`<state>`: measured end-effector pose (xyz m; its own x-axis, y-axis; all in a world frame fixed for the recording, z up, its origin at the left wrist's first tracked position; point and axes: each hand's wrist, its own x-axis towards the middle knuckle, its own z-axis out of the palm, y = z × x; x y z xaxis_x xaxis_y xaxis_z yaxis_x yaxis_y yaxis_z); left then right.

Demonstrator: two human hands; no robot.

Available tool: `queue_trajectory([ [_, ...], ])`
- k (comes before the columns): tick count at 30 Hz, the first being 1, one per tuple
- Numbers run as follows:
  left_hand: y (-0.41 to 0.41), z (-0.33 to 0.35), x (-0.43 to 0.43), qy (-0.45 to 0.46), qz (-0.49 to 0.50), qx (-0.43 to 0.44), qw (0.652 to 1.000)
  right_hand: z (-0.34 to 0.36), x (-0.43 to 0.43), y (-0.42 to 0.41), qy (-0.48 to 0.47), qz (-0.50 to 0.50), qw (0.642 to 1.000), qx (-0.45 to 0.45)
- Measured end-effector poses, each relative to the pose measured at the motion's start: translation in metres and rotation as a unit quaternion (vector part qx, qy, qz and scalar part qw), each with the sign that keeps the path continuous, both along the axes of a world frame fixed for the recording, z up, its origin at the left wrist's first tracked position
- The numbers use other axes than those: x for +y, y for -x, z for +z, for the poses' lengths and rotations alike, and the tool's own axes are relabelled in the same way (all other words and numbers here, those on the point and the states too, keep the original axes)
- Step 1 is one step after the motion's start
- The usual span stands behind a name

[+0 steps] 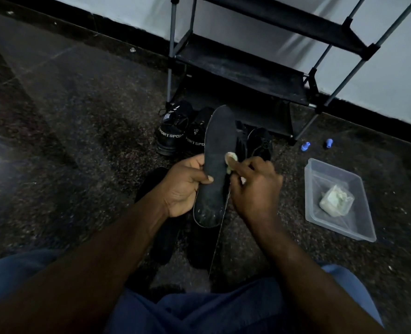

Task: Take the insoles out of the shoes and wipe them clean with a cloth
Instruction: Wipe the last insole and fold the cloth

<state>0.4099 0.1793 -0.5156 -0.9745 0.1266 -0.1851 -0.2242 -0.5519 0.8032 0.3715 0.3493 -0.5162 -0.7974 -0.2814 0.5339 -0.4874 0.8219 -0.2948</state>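
The left hand (185, 186) holds a dark insole (217, 150) up off the floor, fingers curled under its near half and the thumb laid across the top face. The toe end points away toward the shoes (173, 131) standing at the far side. The right hand (255, 186) pinches a small pale cloth (231, 159) in its fingertips and presses it on the insole's right edge, about midway along. The far half has no support, so a firm push there would probably bend it or twist it out of the grip. The cloth is a small scrap and could slip from the pinch or bunch up. Pale marks show at the near heel end, partly under the left palm, and could be missed in this dim light. A plastic tub (368, 213) holding a pale wad (335, 201) sits on the right.
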Motion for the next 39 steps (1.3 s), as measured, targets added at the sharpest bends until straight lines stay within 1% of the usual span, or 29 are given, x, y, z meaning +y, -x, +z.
queue_trajectory([
  [1,0.001,0.001,-0.001,0.003,0.000,0.002,1.000,-0.002,0.007,0.006,0.038,-0.011,0.999,-0.026],
  [2,0.002,0.002,-0.002,0.007,0.001,0.003,1.000,-0.001,0.012,0.010,0.113,-0.005,0.991,-0.071],
  [3,0.004,0.003,-0.002,0.006,0.002,0.001,1.000,0.002,0.015,0.011,0.211,0.002,0.968,-0.137],
  [4,0.005,0.002,-0.002,0.007,0.006,-0.002,1.000,0.006,0.017,0.011,0.318,0.007,0.925,-0.206],
  [5,0.006,0.001,-0.003,0.005,0.010,-0.006,1.000,0.010,0.017,0.008,0.415,0.008,0.869,-0.268],
  [6,0.007,0.000,-0.004,0.006,0.015,-0.009,1.000,0.012,0.017,0.005,0.492,0.002,0.808,-0.323],
  [7,0.007,-0.001,-0.005,0.004,0.017,-0.012,1.000,0.012,0.017,0.001,0.542,-0.006,0.756,-0.367],
  [8,0.007,-0.002,-0.007,0.003,0.020,-0.013,1.000,0.008,0.018,-0.003,0.569,-0.013,0.718,-0.401],
  [9,0.008,-0.003,-0.008,-0.001,0.025,-0.013,1.000,0.004,0.019,-0.007,0.580,-0.018,0.696,-0.423],
  [10,0.008,-0.004,-0.008,-0.006,0.030,-0.014,0.999,0.000,0.017,-0.012,0.585,-0.022,0.683,-0.437],
  [13,0.008,-0.005,-0.008,-0.027,0.038,-0.015,0.999,-0.007,0.005,-0.029,0.578,-0.036,0.670,-0.464],
  [16,0.007,-0.004,-0.008,-0.040,0.036,-0.010,0.999,-0.006,-0.010,-0.042,0.568,0.005,0.656,-0.497],
  [17,0.007,-0.004,-0.008,-0.044,0.036,-0.008,0.998,-0.006,-0.013,-0.045,0.562,0.021,0.658,-0.500],
  [19,0.007,-0.003,-0.009,-0.056,0.030,-0.002,0.998,-0.003,-0.020,-0.048,0.558,0.029,0.664,-0.496],
  [20,0.007,-0.002,-0.010,-0.062,0.024,0.001,0.998,-0.001,-0.023,-0.049,0.567,0.026,0.661,-0.491],
  [22,0.005,-0.002,-0.009,-0.068,-0.001,0.006,0.998,0.003,-0.027,-0.046,0.599,0.016,0.642,-0.479],
  [24,0.003,-0.003,-0.004,-0.052,-0.017,-0.014,0.998,0.007,-0.029,-0.043,0.619,0.008,0.633,-0.466],
  [26,0.002,-0.004,0.001,-0.051,-0.006,-0.034,0.998,0.008,-0.030,-0.042,0.619,0.008,0.637,-0.458],
  [27,0.003,-0.005,0.003,-0.057,0.002,-0.037,0.998,0.008,-0.029,-0.042,0.607,0.007,0.650,-0.457],
  [30,0.005,-0.005,0.000,-0.049,0.015,-0.028,0.998,0.003,-0.022,-0.040,0.558,0.006,0.704,-0.440],
  [32,0.007,-0.006,-0.004,-0.038,0.015,-0.021,0.999,0.001,-0.016,-0.037,0.557,-0.024,0.728,-0.399],
  [34,0.008,-0.009,-0.007,-0.043,0.022,-0.022,0.999,0.003,-0.009,-0.032,0.558,-0.048,0.760,-0.329],
  [35,0.007,-0.009,-0.006,-0.046,0.024,-0.021,0.998,0.006,-0.007,-0.029,0.545,-0.050,0.785,-0.290],
  [36,0.007,-0.009,-0.006,-0.050,0.022,-0.022,0.998,0.009,-0.005,-0.027,0.512,-0.049,0.821,-0.248],
  [37,0.007,-0.008,-0.005,-0.055,0.017,-0.021,0.998,0.012,-0.003,-0.023,0.452,-0.047,0.868,-0.201],
  [38,0.006,-0.006,-0.003,-0.059,0.012,-0.021,0.998,0.014,-0.002,-0.018,0.373,-0.041,0.914,-0.155],
  [39,0.006,-0.004,-0.001,-0.064,0.008,-0.026,0.998,0.017,-0.002,-0.013,0.290,-0.030,0.950,-0.114],
])
